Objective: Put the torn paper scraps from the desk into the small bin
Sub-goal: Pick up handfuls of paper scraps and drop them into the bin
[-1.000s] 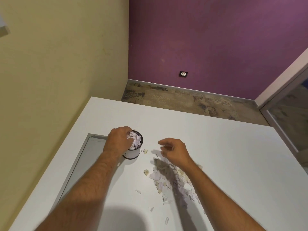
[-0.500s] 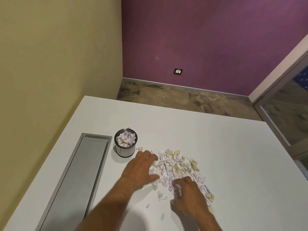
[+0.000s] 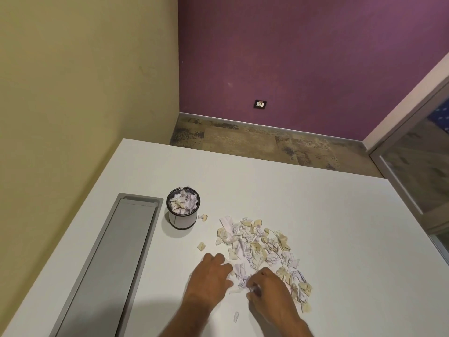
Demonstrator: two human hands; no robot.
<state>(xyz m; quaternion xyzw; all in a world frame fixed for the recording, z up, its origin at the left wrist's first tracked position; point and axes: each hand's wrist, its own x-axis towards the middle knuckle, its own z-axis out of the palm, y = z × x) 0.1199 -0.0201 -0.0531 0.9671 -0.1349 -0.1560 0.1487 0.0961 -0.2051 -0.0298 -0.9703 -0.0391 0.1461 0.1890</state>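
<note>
Both hands work the near edge of the scrap pile [image 3: 262, 254]: the right hand [image 3: 269, 287] has its fingers curled in, pinching a few pale scraps against the thumb, while the left hand [image 3: 210, 278] lies knuckles-up with fingers bent onto the paper at its tips, though whether it actually holds anything I cannot tell. Most of the torn paper sits on the white desk [image 3: 315, 203] at about twelve to two o'clock from the hands, with strays at eleven o'clock [image 3: 201, 246], beside the bin [image 3: 203, 217] and at six o'clock [image 3: 236, 316]. The small bin [image 3: 183, 208] stands at eleven o'clock from the pile, already heaped to its rim. I judge the main risk is overflow: fresh scraps dropped on that mound could slide off, and pressing them down might tip the light bin toward the grey cable tray [image 3: 116, 263] at its nine o'clock
</note>
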